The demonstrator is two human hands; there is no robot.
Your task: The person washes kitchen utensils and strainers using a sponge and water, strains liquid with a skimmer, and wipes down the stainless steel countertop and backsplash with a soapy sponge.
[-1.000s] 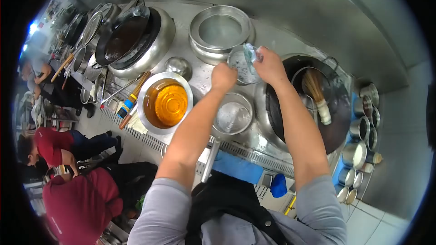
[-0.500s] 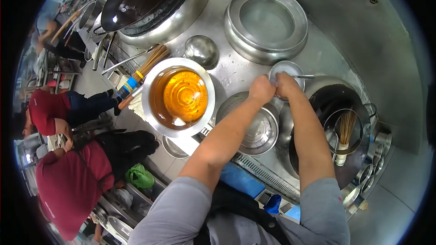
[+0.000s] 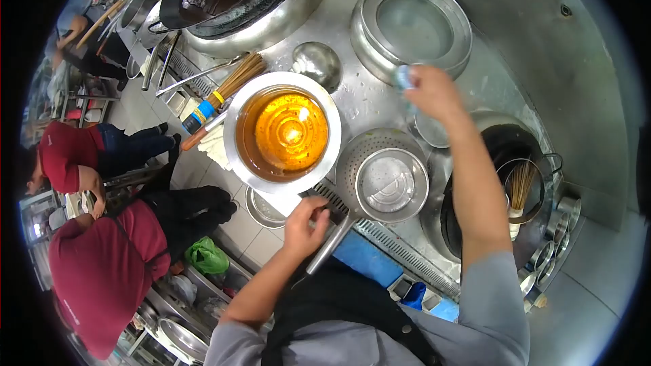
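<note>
My right hand point(image 3: 434, 93) is raised over the counter, closed around a small pale blue and white item point(image 3: 405, 78), blurred, perhaps a rag. Below it, a small round metal bowl point(image 3: 435, 132) sits partly hidden. Near the counter's front edge, my left hand point(image 3: 306, 225) has its fingers loosely curled and apart, with nothing visible in them. Just beside it runs the handle point(image 3: 327, 246) of a metal pan point(image 3: 392, 186), which rests in a perforated colander point(image 3: 363, 147). Left of these stands a wide-rimmed metal pot point(image 3: 235, 125) of clear amber liquid.
A bamboo brush point(image 3: 234, 91) and a round metal ladle bowl point(image 3: 317, 66) lie around the pot. Farther back stands a metal basin point(image 3: 364, 41) of cloudy water. To the right is a dark wok point(image 3: 468, 196) with another brush point(image 3: 521, 193). Two people in red work at left.
My hands, together over the small bowl before, have separated. The left has come down by the pan handle; the right has lifted toward the basin with the pale item. The view has shifted slightly.
</note>
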